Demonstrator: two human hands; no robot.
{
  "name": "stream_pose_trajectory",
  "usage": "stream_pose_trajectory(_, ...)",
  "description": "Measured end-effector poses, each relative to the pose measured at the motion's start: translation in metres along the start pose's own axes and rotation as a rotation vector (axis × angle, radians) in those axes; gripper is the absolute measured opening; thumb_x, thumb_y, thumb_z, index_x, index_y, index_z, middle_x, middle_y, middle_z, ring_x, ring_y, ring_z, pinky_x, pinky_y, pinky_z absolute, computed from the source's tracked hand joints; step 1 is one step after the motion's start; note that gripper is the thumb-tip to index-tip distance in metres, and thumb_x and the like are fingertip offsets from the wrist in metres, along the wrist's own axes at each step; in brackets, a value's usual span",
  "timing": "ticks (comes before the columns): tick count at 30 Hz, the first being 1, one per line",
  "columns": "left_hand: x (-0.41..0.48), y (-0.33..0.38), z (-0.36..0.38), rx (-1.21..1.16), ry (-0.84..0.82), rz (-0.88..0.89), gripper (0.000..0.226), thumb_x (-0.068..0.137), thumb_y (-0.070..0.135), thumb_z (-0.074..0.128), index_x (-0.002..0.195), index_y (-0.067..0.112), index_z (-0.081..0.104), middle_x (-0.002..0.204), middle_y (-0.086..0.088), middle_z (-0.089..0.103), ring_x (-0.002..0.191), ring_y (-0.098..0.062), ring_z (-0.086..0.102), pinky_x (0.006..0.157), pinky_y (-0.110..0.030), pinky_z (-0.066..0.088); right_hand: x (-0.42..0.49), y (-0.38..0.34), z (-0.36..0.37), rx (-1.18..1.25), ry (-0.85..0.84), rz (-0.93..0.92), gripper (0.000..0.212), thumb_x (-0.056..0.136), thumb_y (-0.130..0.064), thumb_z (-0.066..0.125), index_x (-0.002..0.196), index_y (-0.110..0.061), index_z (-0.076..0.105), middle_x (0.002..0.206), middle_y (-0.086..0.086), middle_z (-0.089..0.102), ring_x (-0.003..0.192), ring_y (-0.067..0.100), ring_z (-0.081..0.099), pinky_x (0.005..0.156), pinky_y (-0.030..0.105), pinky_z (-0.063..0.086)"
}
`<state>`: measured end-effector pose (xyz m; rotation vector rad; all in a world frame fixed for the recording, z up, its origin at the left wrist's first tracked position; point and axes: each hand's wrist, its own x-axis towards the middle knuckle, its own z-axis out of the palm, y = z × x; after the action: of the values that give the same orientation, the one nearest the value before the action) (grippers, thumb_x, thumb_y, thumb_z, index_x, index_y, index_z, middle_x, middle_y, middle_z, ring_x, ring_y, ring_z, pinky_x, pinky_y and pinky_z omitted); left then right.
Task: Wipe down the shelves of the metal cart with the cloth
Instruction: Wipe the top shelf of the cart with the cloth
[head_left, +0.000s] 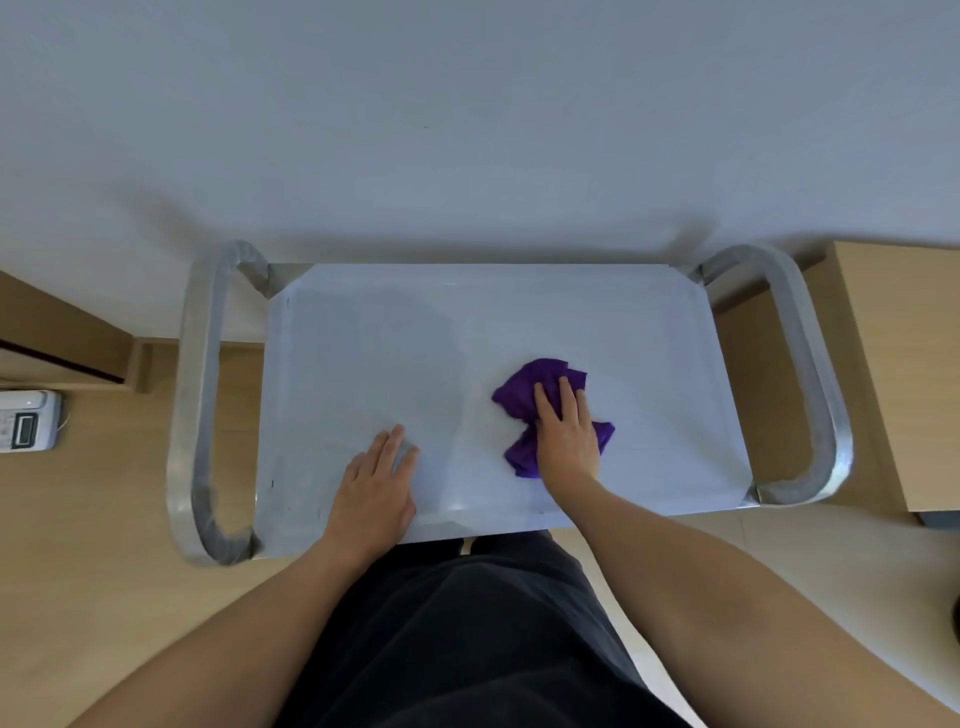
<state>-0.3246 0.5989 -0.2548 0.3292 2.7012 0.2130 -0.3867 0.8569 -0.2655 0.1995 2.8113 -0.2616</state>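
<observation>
The metal cart's top shelf fills the middle of the view, pale and shiny, with a curved handle at each end. A crumpled purple cloth lies on the shelf's right half. My right hand presses flat on the cloth with straight fingers. My left hand rests flat on the bare shelf near its front edge, holding nothing. The lower shelves are hidden under the top one.
A white wall stands right behind the cart. Wooden furniture is close to the right handle, and another wooden piece sits left of the left handle. A small white device lies on the floor at far left.
</observation>
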Motion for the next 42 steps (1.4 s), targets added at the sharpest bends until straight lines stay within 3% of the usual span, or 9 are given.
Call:
stream_pose_trajectory(8, 0.001, 0.0, 0.005, -0.019, 0.042, -0.023, 0.051, 0.076, 0.013, 0.058, 0.127, 0.007, 0.058, 0.145, -0.019, 0.043, 0.132, -0.037, 0.044, 0.097, -0.051, 0.047, -0.003, -0.084, 0.021, -0.086, -0.02, -0.445, 0.073, 0.085, -0.014, 0.067, 0.148, -0.024, 0.031, 0.159, 0.011, 0.022, 0.146, 0.036, 0.019, 0.115, 0.052, 0.027)
stream_pose_trajectory(11, 0.007, -0.001, 0.003, -0.037, 0.068, -0.005, 0.054, 0.078, 0.02, 0.039, 0.127, 0.007, 0.057, 0.145, -0.019, 0.043, 0.131, -0.037, 0.044, 0.097, -0.051, 0.047, 0.024, -0.061, 0.009, -0.049, 0.014, -0.339, 0.066, 0.085, -0.018, 0.067, 0.145, -0.023, 0.038, 0.155, 0.013, 0.03, 0.142, 0.037, 0.028, 0.111, 0.051, 0.035)
stream_pose_trajectory(17, 0.041, 0.004, -0.009, -0.068, 0.132, 0.003, 0.06, 0.078, 0.017, 0.066, 0.134, 0.003, 0.051, 0.149, -0.019, 0.038, 0.134, -0.036, 0.041, 0.1, -0.051, 0.044, 0.055, -0.008, -0.013, 0.017, 0.05, 0.066, 0.05, 0.102, -0.027, 0.039, 0.151, -0.029, 0.026, 0.161, 0.009, 0.01, 0.148, 0.034, 0.007, 0.112, 0.05, 0.033)
stream_pose_trajectory(23, 0.058, 0.02, -0.012, -0.022, 0.022, -0.058, 0.064, 0.085, 0.03, 0.063, 0.14, 0.003, 0.043, 0.151, -0.021, 0.034, 0.14, -0.037, 0.031, 0.105, -0.054, 0.038, 0.039, -0.087, 0.015, -0.031, 0.038, -0.465, 0.059, 0.091, -0.015, 0.058, 0.146, -0.024, 0.038, 0.158, 0.014, 0.024, 0.146, 0.038, 0.019, 0.117, 0.054, 0.021)
stream_pose_trajectory(26, 0.057, 0.02, -0.011, -0.017, 0.02, -0.053, 0.07, 0.079, 0.03, 0.071, 0.138, 0.002, 0.046, 0.149, -0.021, 0.036, 0.139, -0.038, 0.034, 0.103, -0.055, 0.041, 0.059, -0.08, 0.008, -0.007, 0.008, -0.558, 0.055, 0.093, -0.016, 0.054, 0.146, -0.022, 0.039, 0.157, 0.01, 0.028, 0.145, 0.033, 0.024, 0.117, 0.05, 0.025)
stream_pose_trajectory(29, 0.056, 0.018, -0.009, -0.045, 0.039, -0.038, 0.072, 0.077, 0.029, 0.072, 0.139, 0.002, 0.046, 0.153, -0.02, 0.03, 0.14, -0.037, 0.032, 0.105, -0.055, 0.038, 0.089, -0.031, -0.009, 0.02, 0.059, -0.391, 0.055, 0.091, -0.015, 0.053, 0.145, -0.02, 0.042, 0.156, 0.01, 0.03, 0.142, 0.033, 0.031, 0.114, 0.048, 0.029)
stream_pose_trajectory(34, 0.058, 0.022, -0.009, -0.083, 0.033, -0.047, 0.067, 0.093, 0.031, 0.053, 0.149, 0.007, 0.026, 0.161, -0.012, 0.007, 0.148, -0.03, 0.007, 0.116, -0.049, 0.018, 0.11, 0.007, -0.037, 0.039, 0.055, 0.107, 0.053, 0.102, -0.023, 0.035, 0.152, -0.023, 0.021, 0.161, 0.013, 0.007, 0.147, 0.034, 0.01, 0.119, 0.047, 0.015)
stream_pose_trajectory(38, 0.059, 0.021, -0.01, -0.079, 0.033, -0.064, 0.068, 0.09, 0.029, 0.059, 0.147, 0.006, 0.031, 0.16, -0.013, 0.012, 0.147, -0.032, 0.012, 0.114, -0.052, 0.023, 0.092, -0.07, -0.011, -0.024, 0.036, -0.214, 0.057, 0.096, -0.017, 0.043, 0.15, -0.021, 0.028, 0.16, 0.019, 0.012, 0.146, 0.042, 0.011, 0.119, 0.052, 0.011)
stream_pose_trajectory(42, 0.058, 0.018, -0.008, -0.065, 0.038, -0.047, 0.07, 0.084, 0.029, 0.068, 0.143, 0.005, 0.04, 0.157, -0.016, 0.022, 0.144, -0.034, 0.022, 0.11, -0.054, 0.032, 0.095, -0.094, -0.007, -0.054, -0.045, -0.503, 0.06, 0.098, -0.017, 0.046, 0.152, -0.021, 0.021, 0.162, 0.011, 0.007, 0.149, 0.032, 0.005, 0.121, 0.046, 0.01)
